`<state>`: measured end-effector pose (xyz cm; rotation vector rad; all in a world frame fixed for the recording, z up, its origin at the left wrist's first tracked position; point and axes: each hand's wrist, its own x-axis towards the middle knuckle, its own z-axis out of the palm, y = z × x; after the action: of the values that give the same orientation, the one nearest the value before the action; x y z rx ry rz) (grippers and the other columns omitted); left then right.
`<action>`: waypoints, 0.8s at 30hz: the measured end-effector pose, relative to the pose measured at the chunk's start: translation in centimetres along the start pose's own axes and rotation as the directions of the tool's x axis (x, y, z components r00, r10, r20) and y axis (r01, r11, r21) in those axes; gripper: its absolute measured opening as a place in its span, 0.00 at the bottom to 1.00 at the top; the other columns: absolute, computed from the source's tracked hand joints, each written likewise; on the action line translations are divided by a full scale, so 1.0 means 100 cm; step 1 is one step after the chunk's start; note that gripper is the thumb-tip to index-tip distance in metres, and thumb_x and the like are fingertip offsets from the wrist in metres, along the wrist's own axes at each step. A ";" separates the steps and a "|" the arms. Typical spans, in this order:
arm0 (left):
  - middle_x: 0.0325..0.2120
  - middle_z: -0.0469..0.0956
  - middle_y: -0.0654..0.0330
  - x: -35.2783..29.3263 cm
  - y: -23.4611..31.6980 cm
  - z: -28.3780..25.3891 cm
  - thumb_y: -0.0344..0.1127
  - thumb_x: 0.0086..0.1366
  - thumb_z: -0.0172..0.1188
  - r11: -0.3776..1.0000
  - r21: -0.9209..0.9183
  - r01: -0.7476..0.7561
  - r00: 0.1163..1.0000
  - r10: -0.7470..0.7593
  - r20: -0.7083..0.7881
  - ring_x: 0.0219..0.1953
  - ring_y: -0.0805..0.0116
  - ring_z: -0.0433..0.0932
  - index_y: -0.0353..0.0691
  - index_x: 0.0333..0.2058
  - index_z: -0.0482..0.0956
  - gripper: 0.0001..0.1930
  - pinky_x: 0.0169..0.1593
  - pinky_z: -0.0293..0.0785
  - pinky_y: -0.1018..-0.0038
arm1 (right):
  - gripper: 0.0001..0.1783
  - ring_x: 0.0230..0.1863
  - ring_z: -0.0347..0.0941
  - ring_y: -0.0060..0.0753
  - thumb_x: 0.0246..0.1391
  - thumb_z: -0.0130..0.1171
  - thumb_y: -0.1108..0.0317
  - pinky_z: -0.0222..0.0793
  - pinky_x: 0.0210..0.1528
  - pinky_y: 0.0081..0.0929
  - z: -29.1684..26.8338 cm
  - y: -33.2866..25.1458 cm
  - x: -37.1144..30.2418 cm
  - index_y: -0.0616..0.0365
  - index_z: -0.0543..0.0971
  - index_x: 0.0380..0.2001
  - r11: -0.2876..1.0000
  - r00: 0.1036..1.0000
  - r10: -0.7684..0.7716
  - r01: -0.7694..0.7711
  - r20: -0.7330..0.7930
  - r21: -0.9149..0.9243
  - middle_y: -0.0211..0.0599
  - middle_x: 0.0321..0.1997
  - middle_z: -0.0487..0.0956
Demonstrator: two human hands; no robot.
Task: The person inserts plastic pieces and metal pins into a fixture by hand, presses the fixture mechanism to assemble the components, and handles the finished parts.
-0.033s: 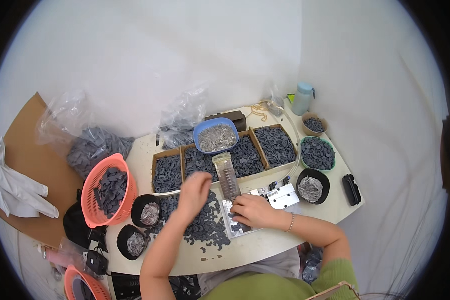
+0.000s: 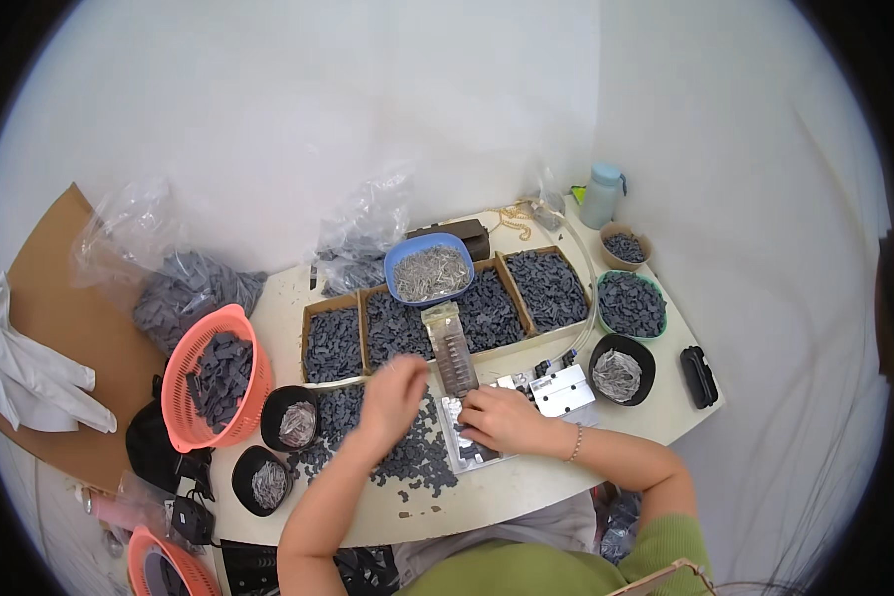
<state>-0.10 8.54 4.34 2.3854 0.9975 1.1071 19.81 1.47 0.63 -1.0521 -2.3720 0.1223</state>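
Observation:
My left hand [image 2: 393, 399] hovers over loose dark grey plastic pieces [image 2: 407, 465] spread on the table; its fingers are blurred, and whether they hold anything cannot be seen. My right hand [image 2: 507, 417] rests with curled fingers on a silver metal fixture [image 2: 461, 459], over small dark parts [image 2: 477, 451] lying in it. Its fingertips are partly hidden, so what they grip is unclear. Just beyond both hands, a clear ribbed plastic chute [image 2: 453, 356] slopes down toward the fixture. A white block [image 2: 563, 391] with tubing sits right of my right hand.
Behind stand cardboard trays [image 2: 334, 346] of grey pieces and a blue bowl [image 2: 397, 288] of metal pins. Black bowls [image 2: 285, 397] of pins flank the work area. A coral basket [image 2: 256, 397] is at left; a green bowl [image 2: 663, 310], black case [image 2: 699, 377] and blue bottle [image 2: 600, 197] are at right.
My left hand has shifted a little to the right, toward the chute, and slightly nearer to me. My right hand stays at the fixture.

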 end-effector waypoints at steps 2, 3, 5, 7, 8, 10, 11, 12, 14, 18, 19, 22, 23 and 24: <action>0.29 0.76 0.54 -0.034 0.018 0.006 0.24 0.54 0.60 0.998 0.028 -0.056 0.996 0.054 0.069 0.31 0.54 0.77 0.38 0.32 0.76 0.06 0.34 0.75 0.65 | 0.08 0.37 0.71 0.37 0.47 0.61 0.65 0.71 0.35 0.33 0.005 -0.001 0.002 0.57 0.75 0.27 1.000 1.000 -0.005 0.005 -0.006 -0.009 0.34 0.30 0.71; 0.27 0.77 0.55 -0.049 0.021 0.012 0.22 0.52 0.62 0.985 0.043 -0.167 0.986 0.166 0.032 0.28 0.55 0.77 0.38 0.30 0.76 0.07 0.31 0.75 0.68 | 0.07 0.36 0.71 0.38 0.48 0.60 0.66 0.71 0.35 0.33 0.008 -0.002 0.004 0.57 0.75 0.26 1.000 1.000 -0.012 0.012 -0.010 -0.022 0.35 0.30 0.70; 0.31 0.78 0.56 -0.074 0.026 0.020 0.25 0.53 0.61 0.969 0.106 -0.225 0.965 0.207 0.160 0.30 0.57 0.78 0.38 0.34 0.78 0.08 0.32 0.76 0.68 | 0.07 0.35 0.71 0.38 0.48 0.59 0.67 0.71 0.34 0.33 0.012 0.003 0.006 0.57 0.75 0.26 1.000 1.000 -0.001 0.001 -0.022 0.013 0.35 0.30 0.70; 0.35 0.78 0.56 -0.087 0.031 0.027 0.28 0.54 0.58 0.927 0.197 -0.319 0.932 0.270 0.242 0.33 0.60 0.78 0.36 0.36 0.79 0.10 0.32 0.76 0.70 | 0.05 0.33 0.71 0.39 0.50 0.57 0.68 0.71 0.34 0.33 0.009 0.007 0.008 0.58 0.74 0.26 0.995 0.999 0.004 0.000 -0.042 0.098 0.36 0.30 0.70; 0.36 0.77 0.56 -0.089 0.034 0.031 0.28 0.52 0.58 0.904 0.242 -0.352 0.922 0.290 0.258 0.34 0.60 0.77 0.35 0.36 0.79 0.11 0.33 0.76 0.70 | 0.05 0.33 0.71 0.39 0.50 0.57 0.68 0.71 0.34 0.33 0.008 0.006 0.007 0.58 0.74 0.26 0.995 0.999 0.002 0.002 -0.039 0.099 0.36 0.30 0.70; 0.39 0.77 0.54 -0.096 0.041 0.033 0.27 0.48 0.58 0.847 0.338 -0.410 0.905 0.329 0.271 0.39 0.59 0.76 0.31 0.37 0.78 0.15 0.39 0.76 0.69 | 0.05 0.33 0.71 0.39 0.47 0.57 0.68 0.71 0.34 0.33 0.007 0.005 0.006 0.58 0.74 0.26 0.995 0.999 -0.024 0.028 -0.039 0.095 0.36 0.30 0.71; 0.39 0.77 0.54 -0.096 0.045 0.029 0.27 0.48 0.58 0.849 0.335 -0.409 0.905 0.329 0.269 0.39 0.59 0.76 0.31 0.37 0.78 0.15 0.39 0.76 0.69 | 0.05 0.33 0.71 0.39 0.47 0.57 0.68 0.71 0.34 0.33 0.007 0.004 0.004 0.58 0.74 0.26 0.995 0.999 -0.023 0.026 -0.036 0.094 0.36 0.30 0.71; 0.39 0.77 0.54 -0.095 0.050 0.024 0.27 0.49 0.57 0.817 0.367 -0.445 0.890 0.361 0.278 0.40 0.58 0.77 0.32 0.38 0.78 0.15 0.41 0.75 0.67 | 0.06 0.33 0.72 0.38 0.45 0.57 0.68 0.71 0.34 0.32 0.007 0.003 0.001 0.58 0.74 0.26 0.998 0.998 -0.067 0.067 -0.011 0.021 0.35 0.30 0.71; 0.40 0.77 0.55 -0.099 0.049 0.017 0.26 0.49 0.57 0.782 0.405 -0.474 0.878 0.385 0.285 0.41 0.58 0.77 0.34 0.39 0.79 0.15 0.44 0.74 0.66 | 0.06 0.34 0.72 0.36 0.44 0.56 0.68 0.71 0.33 0.31 0.007 -0.002 -0.004 0.57 0.74 0.26 0.992 0.993 -0.118 0.119 0.017 -0.049 0.35 0.30 0.71; 0.38 0.78 0.58 -0.110 0.030 0.000 0.24 0.47 0.60 0.926 0.219 -0.307 0.942 0.263 0.209 0.43 0.58 0.76 0.39 0.36 0.80 0.15 0.45 0.72 0.64 | 0.08 0.36 0.71 0.32 0.40 0.54 0.69 0.69 0.32 0.27 0.000 -0.020 -0.013 0.60 0.75 0.26 0.949 0.968 -0.246 0.250 0.045 -0.192 0.33 0.30 0.71; 0.37 0.78 0.59 -0.111 0.025 -0.007 0.24 0.45 0.61 0.955 0.173 -0.241 0.965 0.217 0.145 0.42 0.59 0.76 0.40 0.35 0.81 0.14 0.44 0.72 0.64 | 0.08 0.36 0.70 0.32 0.40 0.54 0.69 0.69 0.32 0.27 -0.005 -0.026 -0.015 0.60 0.75 0.27 0.926 0.962 -0.267 0.272 0.052 -0.262 0.33 0.30 0.71; 0.33 0.75 0.60 -0.104 0.004 -0.030 0.23 0.48 0.60 0.965 0.258 -0.040 0.998 0.024 0.065 0.37 0.58 0.73 0.41 0.31 0.80 0.10 0.38 0.68 0.64 | 0.09 0.36 0.71 0.32 0.40 0.54 0.69 0.69 0.33 0.26 -0.008 -0.035 -0.016 0.62 0.77 0.26 0.868 0.949 -0.308 0.307 0.063 -0.391 0.33 0.30 0.72; 0.31 0.74 0.60 -0.098 0.001 -0.035 0.23 0.50 0.60 0.953 0.303 -0.001 1.000 0.000 0.004 0.36 0.58 0.72 0.40 0.30 0.80 0.08 0.37 0.66 0.65 | 0.08 0.37 0.71 0.33 0.40 0.55 0.69 0.69 0.34 0.26 -0.009 -0.035 -0.013 0.61 0.77 0.25 0.899 0.964 -0.220 0.261 0.152 -0.352 0.34 0.30 0.72; 0.30 0.73 0.60 -0.094 -0.001 -0.039 0.24 0.51 0.60 0.945 0.324 0.039 0.999 -0.038 -0.009 0.37 0.58 0.71 0.40 0.30 0.80 0.07 0.38 0.66 0.65 | 0.08 0.37 0.72 0.33 0.40 0.55 0.69 0.69 0.34 0.27 -0.011 -0.035 -0.010 0.61 0.77 0.25 0.925 0.961 -0.133 0.208 0.242 -0.318 0.34 0.31 0.73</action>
<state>-7.41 1.91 1.74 2.6022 1.3107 0.9955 18.62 -1.80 2.10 -1.0181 -2.7413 -0.2628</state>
